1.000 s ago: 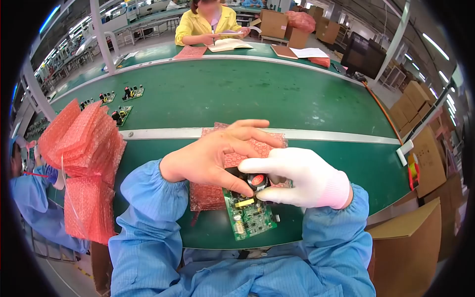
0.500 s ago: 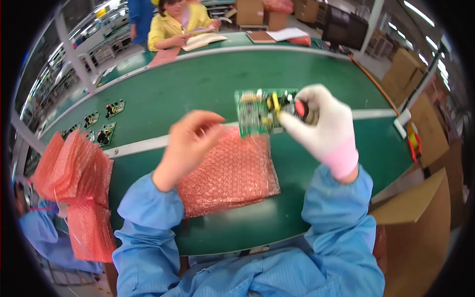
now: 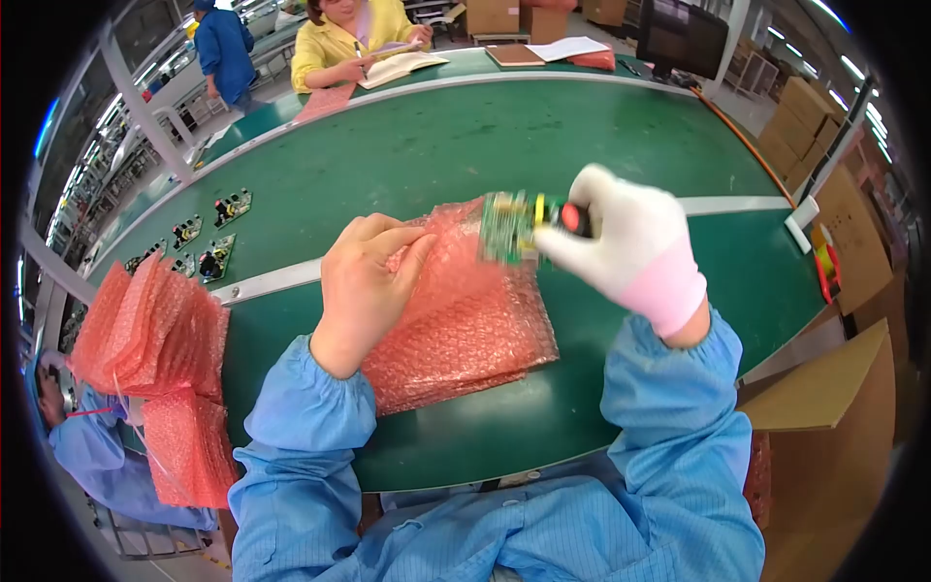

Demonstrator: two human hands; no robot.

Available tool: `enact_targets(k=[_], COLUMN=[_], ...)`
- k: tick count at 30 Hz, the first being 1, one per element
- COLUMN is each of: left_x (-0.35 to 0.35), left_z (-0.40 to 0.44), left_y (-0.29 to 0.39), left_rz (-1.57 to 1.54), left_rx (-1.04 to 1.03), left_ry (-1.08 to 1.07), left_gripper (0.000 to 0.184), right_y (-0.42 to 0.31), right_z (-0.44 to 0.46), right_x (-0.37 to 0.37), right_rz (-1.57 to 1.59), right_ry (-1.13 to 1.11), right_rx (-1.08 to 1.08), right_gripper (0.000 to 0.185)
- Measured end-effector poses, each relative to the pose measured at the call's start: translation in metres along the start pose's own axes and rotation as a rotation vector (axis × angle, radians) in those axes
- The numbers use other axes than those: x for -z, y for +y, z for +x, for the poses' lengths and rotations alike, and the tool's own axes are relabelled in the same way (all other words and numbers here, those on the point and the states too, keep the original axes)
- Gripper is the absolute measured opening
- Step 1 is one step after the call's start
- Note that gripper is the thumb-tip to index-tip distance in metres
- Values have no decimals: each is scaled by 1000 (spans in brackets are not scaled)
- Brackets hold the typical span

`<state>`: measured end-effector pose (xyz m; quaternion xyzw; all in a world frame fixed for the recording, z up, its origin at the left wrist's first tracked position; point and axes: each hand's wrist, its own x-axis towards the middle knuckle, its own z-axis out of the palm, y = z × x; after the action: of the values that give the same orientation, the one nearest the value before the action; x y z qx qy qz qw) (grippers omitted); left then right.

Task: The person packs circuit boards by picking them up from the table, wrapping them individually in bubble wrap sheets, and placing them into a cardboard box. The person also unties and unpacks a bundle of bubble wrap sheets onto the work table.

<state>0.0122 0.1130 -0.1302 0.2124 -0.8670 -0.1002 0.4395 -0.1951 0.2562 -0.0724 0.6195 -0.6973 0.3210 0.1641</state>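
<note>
My bare left hand pinches the upper left edge of a pink bubble-wrap bag, which lies on the green bench in front of me. In my gloved right hand is a green circuit board, gripped at its right end by a round black part with a red top. The board is slightly blurred and hangs over the bag's upper right part, beside its raised edge. Whether it touches the bag, I cannot tell.
Stacked pink bubble bags stand at the left, with several circuit boards behind them. A metal strip crosses the bench. An open carton is at the right. A person in yellow sits opposite; a co-worker in blue is at far left.
The board has swung from upright near me to level above the bag, in my right hand alone. My left hand let go of it, moved left and closed on the bag's edge.
</note>
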Motion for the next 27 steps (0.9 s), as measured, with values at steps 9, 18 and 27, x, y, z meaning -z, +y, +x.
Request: enact_targets(k=[9,18,27], left_x=[13,3,-4], left_z=[-3,-8,-13], left_y=[18,19,21], left_rz=[-38,-160,-226], left_rx=[-181,-61,-3], left_ry=[-111,-62,-114], left_gripper=[11,19,19], right_y=[1,-9,-11], right_z=[2,2,-18], right_x=[-29,-52,-100], right_rz=[-3,325,594], right_ry=[-174,-423,-227], right_rx=[-37,-84,-30], right_gripper=[34,37,42])
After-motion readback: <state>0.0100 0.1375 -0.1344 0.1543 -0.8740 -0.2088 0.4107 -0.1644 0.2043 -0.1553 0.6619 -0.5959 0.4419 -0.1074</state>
